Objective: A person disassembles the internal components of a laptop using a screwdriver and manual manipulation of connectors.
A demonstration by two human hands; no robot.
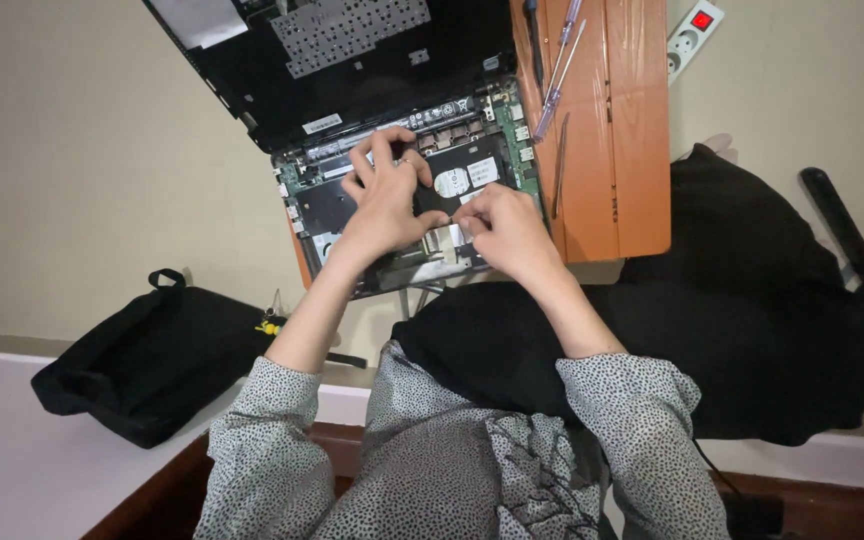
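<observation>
An opened laptop [312,195] lies on a small orange table [627,150], its base exposed with a green circuit board and black parts. Its detached keyboard cover [352,60] leans at the back. My left hand [384,195] rests on the exposed board, fingers bent over a black component in the middle. My right hand [507,230] sits close beside it, thumb and forefinger pinching a small part or ribbon at the board's front. What the fingertips hold is too small to tell.
Screwdrivers [555,75] and a thin tool lie on the orange table to the right of the laptop. A white power strip [692,35] is at the top right. A black bag [147,360] lies on the floor at left, a black cushion [752,310] at right.
</observation>
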